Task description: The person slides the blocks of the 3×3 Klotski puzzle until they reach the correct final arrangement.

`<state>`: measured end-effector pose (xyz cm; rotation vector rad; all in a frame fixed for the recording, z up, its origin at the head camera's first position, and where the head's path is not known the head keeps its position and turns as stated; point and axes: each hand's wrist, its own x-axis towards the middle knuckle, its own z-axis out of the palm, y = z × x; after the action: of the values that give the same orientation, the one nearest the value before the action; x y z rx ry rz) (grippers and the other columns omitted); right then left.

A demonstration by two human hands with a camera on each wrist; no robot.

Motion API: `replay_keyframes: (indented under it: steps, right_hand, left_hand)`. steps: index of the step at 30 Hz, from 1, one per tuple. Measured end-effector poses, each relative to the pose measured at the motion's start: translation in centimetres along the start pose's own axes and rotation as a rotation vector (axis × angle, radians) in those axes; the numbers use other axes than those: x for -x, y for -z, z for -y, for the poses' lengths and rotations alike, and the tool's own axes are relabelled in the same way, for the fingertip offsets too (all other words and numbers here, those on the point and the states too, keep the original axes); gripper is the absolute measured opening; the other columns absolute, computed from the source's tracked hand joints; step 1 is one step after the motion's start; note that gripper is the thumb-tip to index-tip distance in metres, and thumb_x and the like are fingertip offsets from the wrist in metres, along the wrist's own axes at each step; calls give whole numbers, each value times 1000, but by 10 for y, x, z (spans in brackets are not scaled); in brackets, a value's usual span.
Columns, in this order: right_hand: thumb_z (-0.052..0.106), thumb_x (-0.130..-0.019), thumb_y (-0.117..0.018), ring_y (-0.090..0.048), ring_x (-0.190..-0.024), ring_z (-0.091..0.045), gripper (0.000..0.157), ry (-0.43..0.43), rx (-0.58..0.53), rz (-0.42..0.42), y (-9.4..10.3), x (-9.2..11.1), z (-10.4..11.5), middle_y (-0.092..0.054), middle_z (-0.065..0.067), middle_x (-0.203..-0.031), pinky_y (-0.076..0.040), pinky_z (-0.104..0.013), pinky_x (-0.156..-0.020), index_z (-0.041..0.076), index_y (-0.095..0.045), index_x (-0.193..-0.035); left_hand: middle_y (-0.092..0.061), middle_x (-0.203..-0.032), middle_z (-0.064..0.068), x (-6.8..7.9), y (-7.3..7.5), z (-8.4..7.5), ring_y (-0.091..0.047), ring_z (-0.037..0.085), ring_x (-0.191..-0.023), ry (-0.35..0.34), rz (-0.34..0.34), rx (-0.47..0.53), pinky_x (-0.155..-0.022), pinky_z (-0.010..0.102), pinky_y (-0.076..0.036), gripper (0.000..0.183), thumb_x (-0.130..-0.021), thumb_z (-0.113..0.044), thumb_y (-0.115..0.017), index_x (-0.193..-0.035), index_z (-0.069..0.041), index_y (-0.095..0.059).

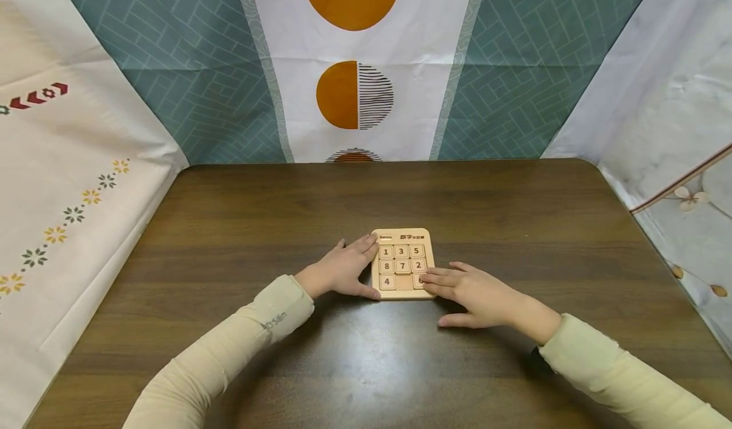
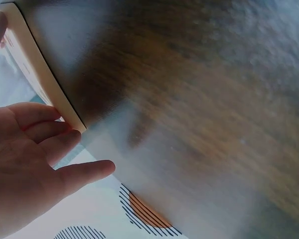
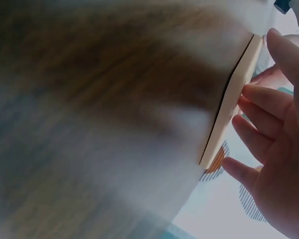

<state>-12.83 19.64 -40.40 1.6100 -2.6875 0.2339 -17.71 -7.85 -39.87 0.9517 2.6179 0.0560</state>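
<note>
A wooden number slide puzzle lies flat on the table, with rows 1 3 5, 8 7 2, and 4, a bare slot and 6. My left hand rests along its left side, fingertips at the upper left edge and thumb by the lower left corner. From the right, my right hand reaches over the frame. Its fingertips lie on the 6 tile and partly cover it, while the thumb stays off the board. In both wrist views the fingers look fairly straight beside the puzzle's pale edge.
The dark wooden table extends on all sides of the puzzle. Behind it hangs a green and white patterned cloth. Pale cloths stand at the left and right table edges.
</note>
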Motion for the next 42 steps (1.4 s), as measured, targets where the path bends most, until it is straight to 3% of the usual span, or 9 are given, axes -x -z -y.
replay_keyframes:
  steps: [7,14,23,32,36,42]
  right_hand:
    - [44,-82,-63,-43,-123,-25,64,-6,-33,-10,3,-15,0,-48,-12,-133,-34,-51,-95,1,-52,-127]
    - [47,-83,-60,-39,-127,-26,66,-43,-55,58,2,-31,2,-45,-13,-136,-31,-52,-97,0,-50,-129]
    - [52,-83,-58,-38,-127,-25,71,-22,-29,95,0,-27,13,-43,-13,-137,-29,-52,-99,0,-47,-131]
    - [52,-83,-57,-42,-124,-24,70,15,-33,40,-4,-21,19,-48,-13,-133,-33,-49,-98,0,-49,-129]
    - [49,-82,-60,-43,-124,-24,68,-48,-40,0,-2,-20,11,-48,-13,-133,-32,-50,-97,0,-50,-129]
    - [49,-83,-59,-41,-125,-25,69,-134,-37,40,0,-21,2,-45,-13,-135,-30,-54,-97,0,-48,-130]
  left_hand:
    - [-9,-151,11,-2,1,0,-11,22,-138,3,9,-17,-101,56,-22,102,-73,-65,-59,-143,-1,-23]
    - [-8,-151,11,-3,1,-1,-11,22,-138,9,15,-2,-102,55,-21,102,-73,-65,-59,-144,-1,-22]
    - [-10,-151,11,-3,0,0,-11,22,-138,2,9,-28,-102,55,-22,102,-73,-66,-59,-143,-1,-23]
    - [-9,-151,11,-2,0,0,-11,22,-138,10,14,-25,-102,55,-22,102,-73,-66,-59,-143,-1,-23]
    - [-9,-151,11,-2,0,0,-10,21,-138,10,13,-25,-102,55,-22,102,-73,-66,-59,-143,-1,-23]
    - [-9,-151,12,-2,0,0,-11,22,-137,7,10,-24,-102,55,-22,102,-73,-65,-60,-143,-1,-24]
